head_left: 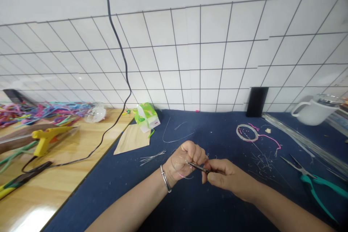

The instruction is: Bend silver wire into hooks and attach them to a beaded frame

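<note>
My left hand (pixel 187 157), with a silver bangle at the wrist, is closed with the fingers pinched on a thin wire (pixel 174 165). The wire curves across the palm and carries a small pink piece (pixel 181 175). In my right hand (pixel 231 177) is a slim dark pointed tool (pixel 199 167), gripped between thumb and fingers. Its tip meets the wire at the left fingertips; its rear end is hidden in the hand, so its exact kind does not show. Both hands are close together above the dark blue mat (pixel 206 206).
Right: teal-handled pliers (pixel 312 177), wire clippings (pixel 262 163), a ring-shaped dish with pink beads (pixel 247 133), a wire bundle (pixel 296 132), a white jug (pixel 312 110). Left: short wires (pixel 153 158), a green tissue pack (pixel 146 116), a yellow glue gun (pixel 45 139), a black cord (pixel 119 41).
</note>
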